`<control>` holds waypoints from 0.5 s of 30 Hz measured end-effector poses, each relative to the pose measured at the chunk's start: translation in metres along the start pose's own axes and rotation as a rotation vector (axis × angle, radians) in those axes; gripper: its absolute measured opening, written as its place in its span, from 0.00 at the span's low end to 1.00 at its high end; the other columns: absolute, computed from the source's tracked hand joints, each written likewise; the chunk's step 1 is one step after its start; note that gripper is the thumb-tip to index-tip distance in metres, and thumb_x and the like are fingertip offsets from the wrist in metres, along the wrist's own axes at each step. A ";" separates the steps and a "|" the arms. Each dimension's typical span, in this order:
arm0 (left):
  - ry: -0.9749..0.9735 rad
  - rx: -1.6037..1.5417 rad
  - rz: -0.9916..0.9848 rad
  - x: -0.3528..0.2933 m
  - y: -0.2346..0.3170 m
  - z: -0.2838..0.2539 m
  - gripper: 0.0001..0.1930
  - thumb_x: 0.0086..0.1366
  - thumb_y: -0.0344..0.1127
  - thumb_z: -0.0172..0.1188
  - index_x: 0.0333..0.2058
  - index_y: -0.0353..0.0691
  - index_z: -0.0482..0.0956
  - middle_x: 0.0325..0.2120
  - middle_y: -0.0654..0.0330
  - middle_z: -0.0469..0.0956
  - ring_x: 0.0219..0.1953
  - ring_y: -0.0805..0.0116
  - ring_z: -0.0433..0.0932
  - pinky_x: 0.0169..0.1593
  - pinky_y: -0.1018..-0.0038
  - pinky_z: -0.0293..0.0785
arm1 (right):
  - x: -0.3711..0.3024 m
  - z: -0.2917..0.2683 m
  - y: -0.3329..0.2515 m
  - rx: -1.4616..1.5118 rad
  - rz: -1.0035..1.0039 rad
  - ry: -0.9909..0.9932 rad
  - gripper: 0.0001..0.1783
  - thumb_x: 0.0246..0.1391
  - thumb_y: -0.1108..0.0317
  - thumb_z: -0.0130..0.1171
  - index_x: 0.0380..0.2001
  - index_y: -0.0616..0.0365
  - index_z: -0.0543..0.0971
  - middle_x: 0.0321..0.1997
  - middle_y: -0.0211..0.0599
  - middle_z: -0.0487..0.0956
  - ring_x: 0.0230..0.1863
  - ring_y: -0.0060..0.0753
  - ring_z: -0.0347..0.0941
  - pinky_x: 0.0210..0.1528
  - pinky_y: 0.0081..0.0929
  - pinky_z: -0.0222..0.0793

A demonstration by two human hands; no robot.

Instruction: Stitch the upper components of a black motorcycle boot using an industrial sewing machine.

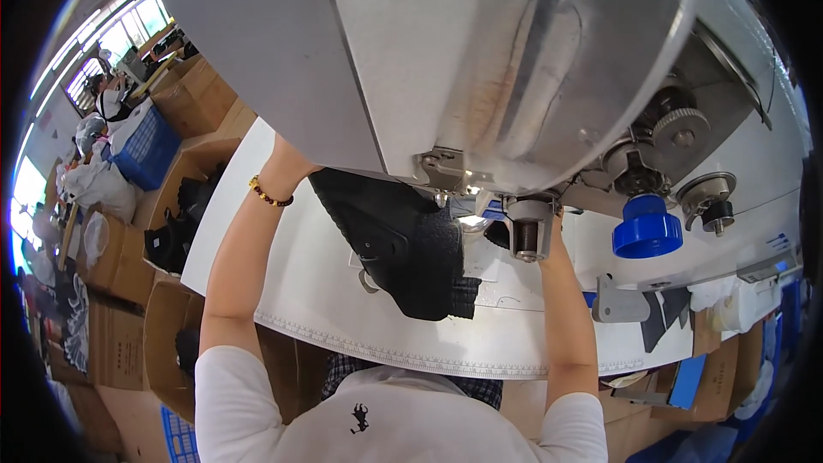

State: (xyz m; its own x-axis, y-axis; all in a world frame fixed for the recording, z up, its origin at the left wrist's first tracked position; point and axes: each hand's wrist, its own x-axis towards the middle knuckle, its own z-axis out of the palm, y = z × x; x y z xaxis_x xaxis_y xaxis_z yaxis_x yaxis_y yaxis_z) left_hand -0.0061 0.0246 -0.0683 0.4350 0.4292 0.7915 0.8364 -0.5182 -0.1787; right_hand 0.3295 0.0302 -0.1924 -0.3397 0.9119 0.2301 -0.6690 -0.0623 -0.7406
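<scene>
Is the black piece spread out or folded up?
Mostly spread: the black piece lies broad across the white table. Its far end is hidden behind the machine, so I cannot tell about folds there.

Fabric (394, 244) on table (296, 287), boxes (116, 347) left

The near white tabletop (506, 341) offers passage, but the sewing machine head (411, 69) overhangs the black piece (403, 261).

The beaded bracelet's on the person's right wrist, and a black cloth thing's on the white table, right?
Not quite: the beaded bracelet is on the left wrist, as the head view shows. The black cloth is on the white table.
</scene>
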 end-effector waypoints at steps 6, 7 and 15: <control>-0.002 0.021 0.009 0.002 -0.007 0.002 0.17 0.45 0.31 0.59 0.37 0.39 0.74 0.37 0.58 0.74 0.40 0.59 0.71 0.43 0.64 0.65 | 0.032 -0.025 0.008 0.298 0.187 -0.190 0.16 0.40 0.78 0.57 0.37 0.69 0.74 0.35 0.43 0.76 0.32 0.32 0.75 0.35 0.27 0.73; 0.016 0.006 0.027 0.009 -0.002 0.007 0.16 0.45 0.31 0.59 0.37 0.40 0.74 0.37 0.58 0.74 0.40 0.59 0.71 0.43 0.64 0.65 | 0.024 -0.077 0.016 -0.077 0.064 -0.125 0.17 0.46 0.63 0.49 0.37 0.63 0.70 0.35 0.42 0.73 0.33 0.33 0.72 0.31 0.29 0.72; 0.021 0.035 0.061 -0.002 -0.005 0.002 0.16 0.46 0.32 0.59 0.37 0.40 0.74 0.36 0.59 0.74 0.40 0.60 0.71 0.43 0.64 0.65 | 0.049 -0.042 0.011 -0.776 -0.199 -0.096 0.17 0.49 0.55 0.47 0.36 0.57 0.69 0.31 0.36 0.71 0.30 0.30 0.69 0.26 0.27 0.68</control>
State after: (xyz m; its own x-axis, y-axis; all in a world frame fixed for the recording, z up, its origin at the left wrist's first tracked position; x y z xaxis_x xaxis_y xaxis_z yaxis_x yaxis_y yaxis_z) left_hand -0.0102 0.0282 -0.0701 0.4784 0.3819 0.7907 0.8202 -0.5161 -0.2470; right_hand 0.3334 0.0908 -0.2162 -0.3417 0.8350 0.4313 -0.0855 0.4294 -0.8991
